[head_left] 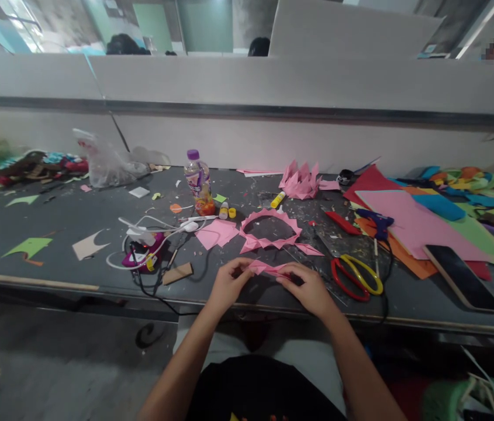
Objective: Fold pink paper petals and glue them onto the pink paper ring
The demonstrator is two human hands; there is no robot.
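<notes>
Both hands pinch a small folded piece of pink paper [266,269] at the near edge of the dark table [54,222]. My left hand [229,285] grips its left end with closed fingers. My right hand [308,286] holds the right end, fingers curled over it. Just beyond lies a ring of joined pink folded points [269,231]. A flat pink folded sheet [217,233] lies to the ring's left. A finished pink paper flower [300,179] stands farther back.
Red and yellow scissors [356,278] lie right of my hands, beside a phone [461,276] and coloured paper sheets [417,225]. A drink bottle [198,182], glue stick [277,200], purple glue gun with white cable [141,254] and plastic bag [106,164] are to the left. A grey partition stands behind.
</notes>
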